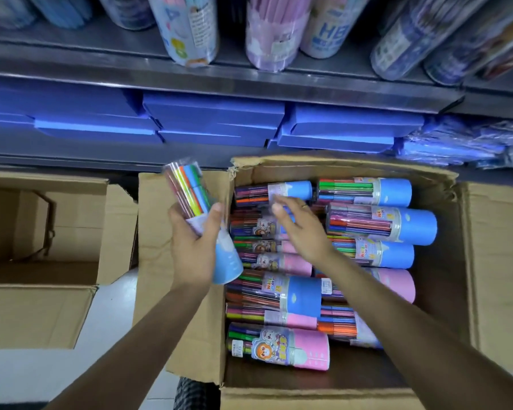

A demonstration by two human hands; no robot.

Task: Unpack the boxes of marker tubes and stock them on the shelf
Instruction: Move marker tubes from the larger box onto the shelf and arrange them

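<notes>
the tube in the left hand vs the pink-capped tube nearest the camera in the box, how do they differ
The held tube has a blue cap; the pink-capped tube has a pink one. The held tube is gripped in the left hand, tilted, above the box's flap; the pink-capped tube lies flat inside the open box, untouched. Both are clear tubes of coloured markers.

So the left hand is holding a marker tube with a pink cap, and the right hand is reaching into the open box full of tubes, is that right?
Not quite: the cap is blue, not pink. The head view shows the left hand holding a marker tube whose cap, at the lower end, is blue. The rest stands: the right hand reaches, fingers extended, over the tubes in the open box.
</notes>
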